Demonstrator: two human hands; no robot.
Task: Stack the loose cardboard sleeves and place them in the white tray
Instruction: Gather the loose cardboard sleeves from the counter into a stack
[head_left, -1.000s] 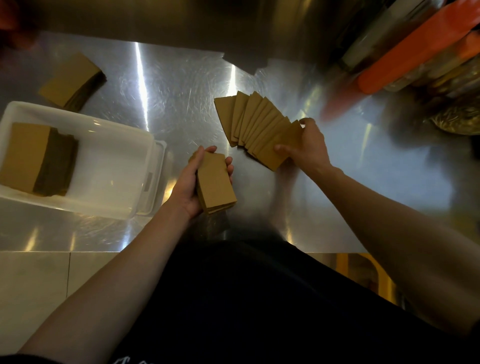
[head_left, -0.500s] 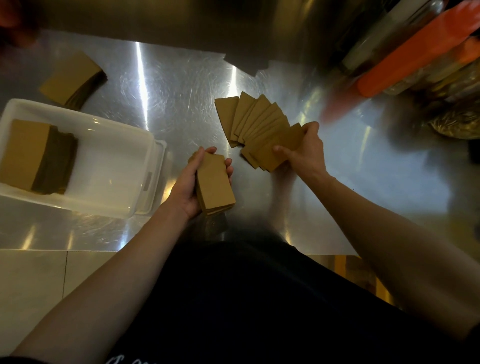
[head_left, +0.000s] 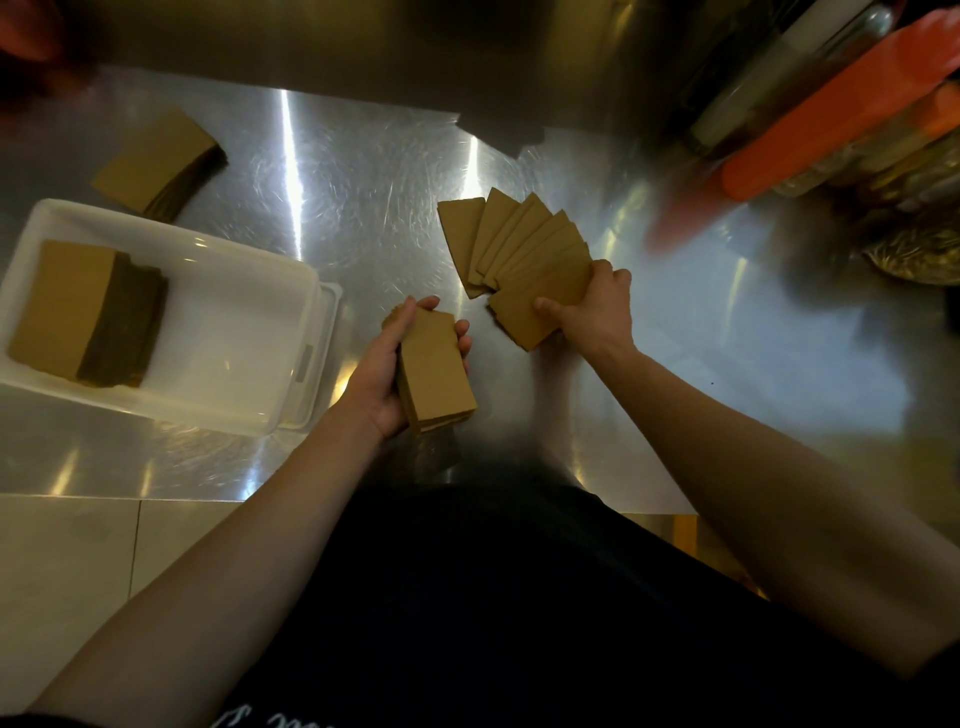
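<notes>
- Your left hand (head_left: 384, 374) grips a squared-up stack of cardboard sleeves (head_left: 434, 364) by its long edges. The thumb is on one side and the fingers curl round the other, and you hold it over the steel counter (head_left: 363, 182) near the white tray (head_left: 249, 291).
- Your right hand (head_left: 597, 306) pinches the near end of the fanned sleeves (head_left: 519, 244), thumb on top. The rest of the fan lies spread on the counter.
- Flat sleeves like these are probably light and fairly stiff across the face. They likely slide over each other easily, so a loose bundle may shear or spill if you squeeze only one corner.
- To take hold of the fan, press its two long sides together until the edges line up. Then clamp across the width near the middle.
- Keep your grip firm but not crushing, since the thin board will likely crease at the folds.
- A second stack (head_left: 67, 306) lies in the tray's left part.
- A far pile (head_left: 156, 161) sits on the counter beyond the tray; how neat it is seems hard to judge in this dim light.
</notes>
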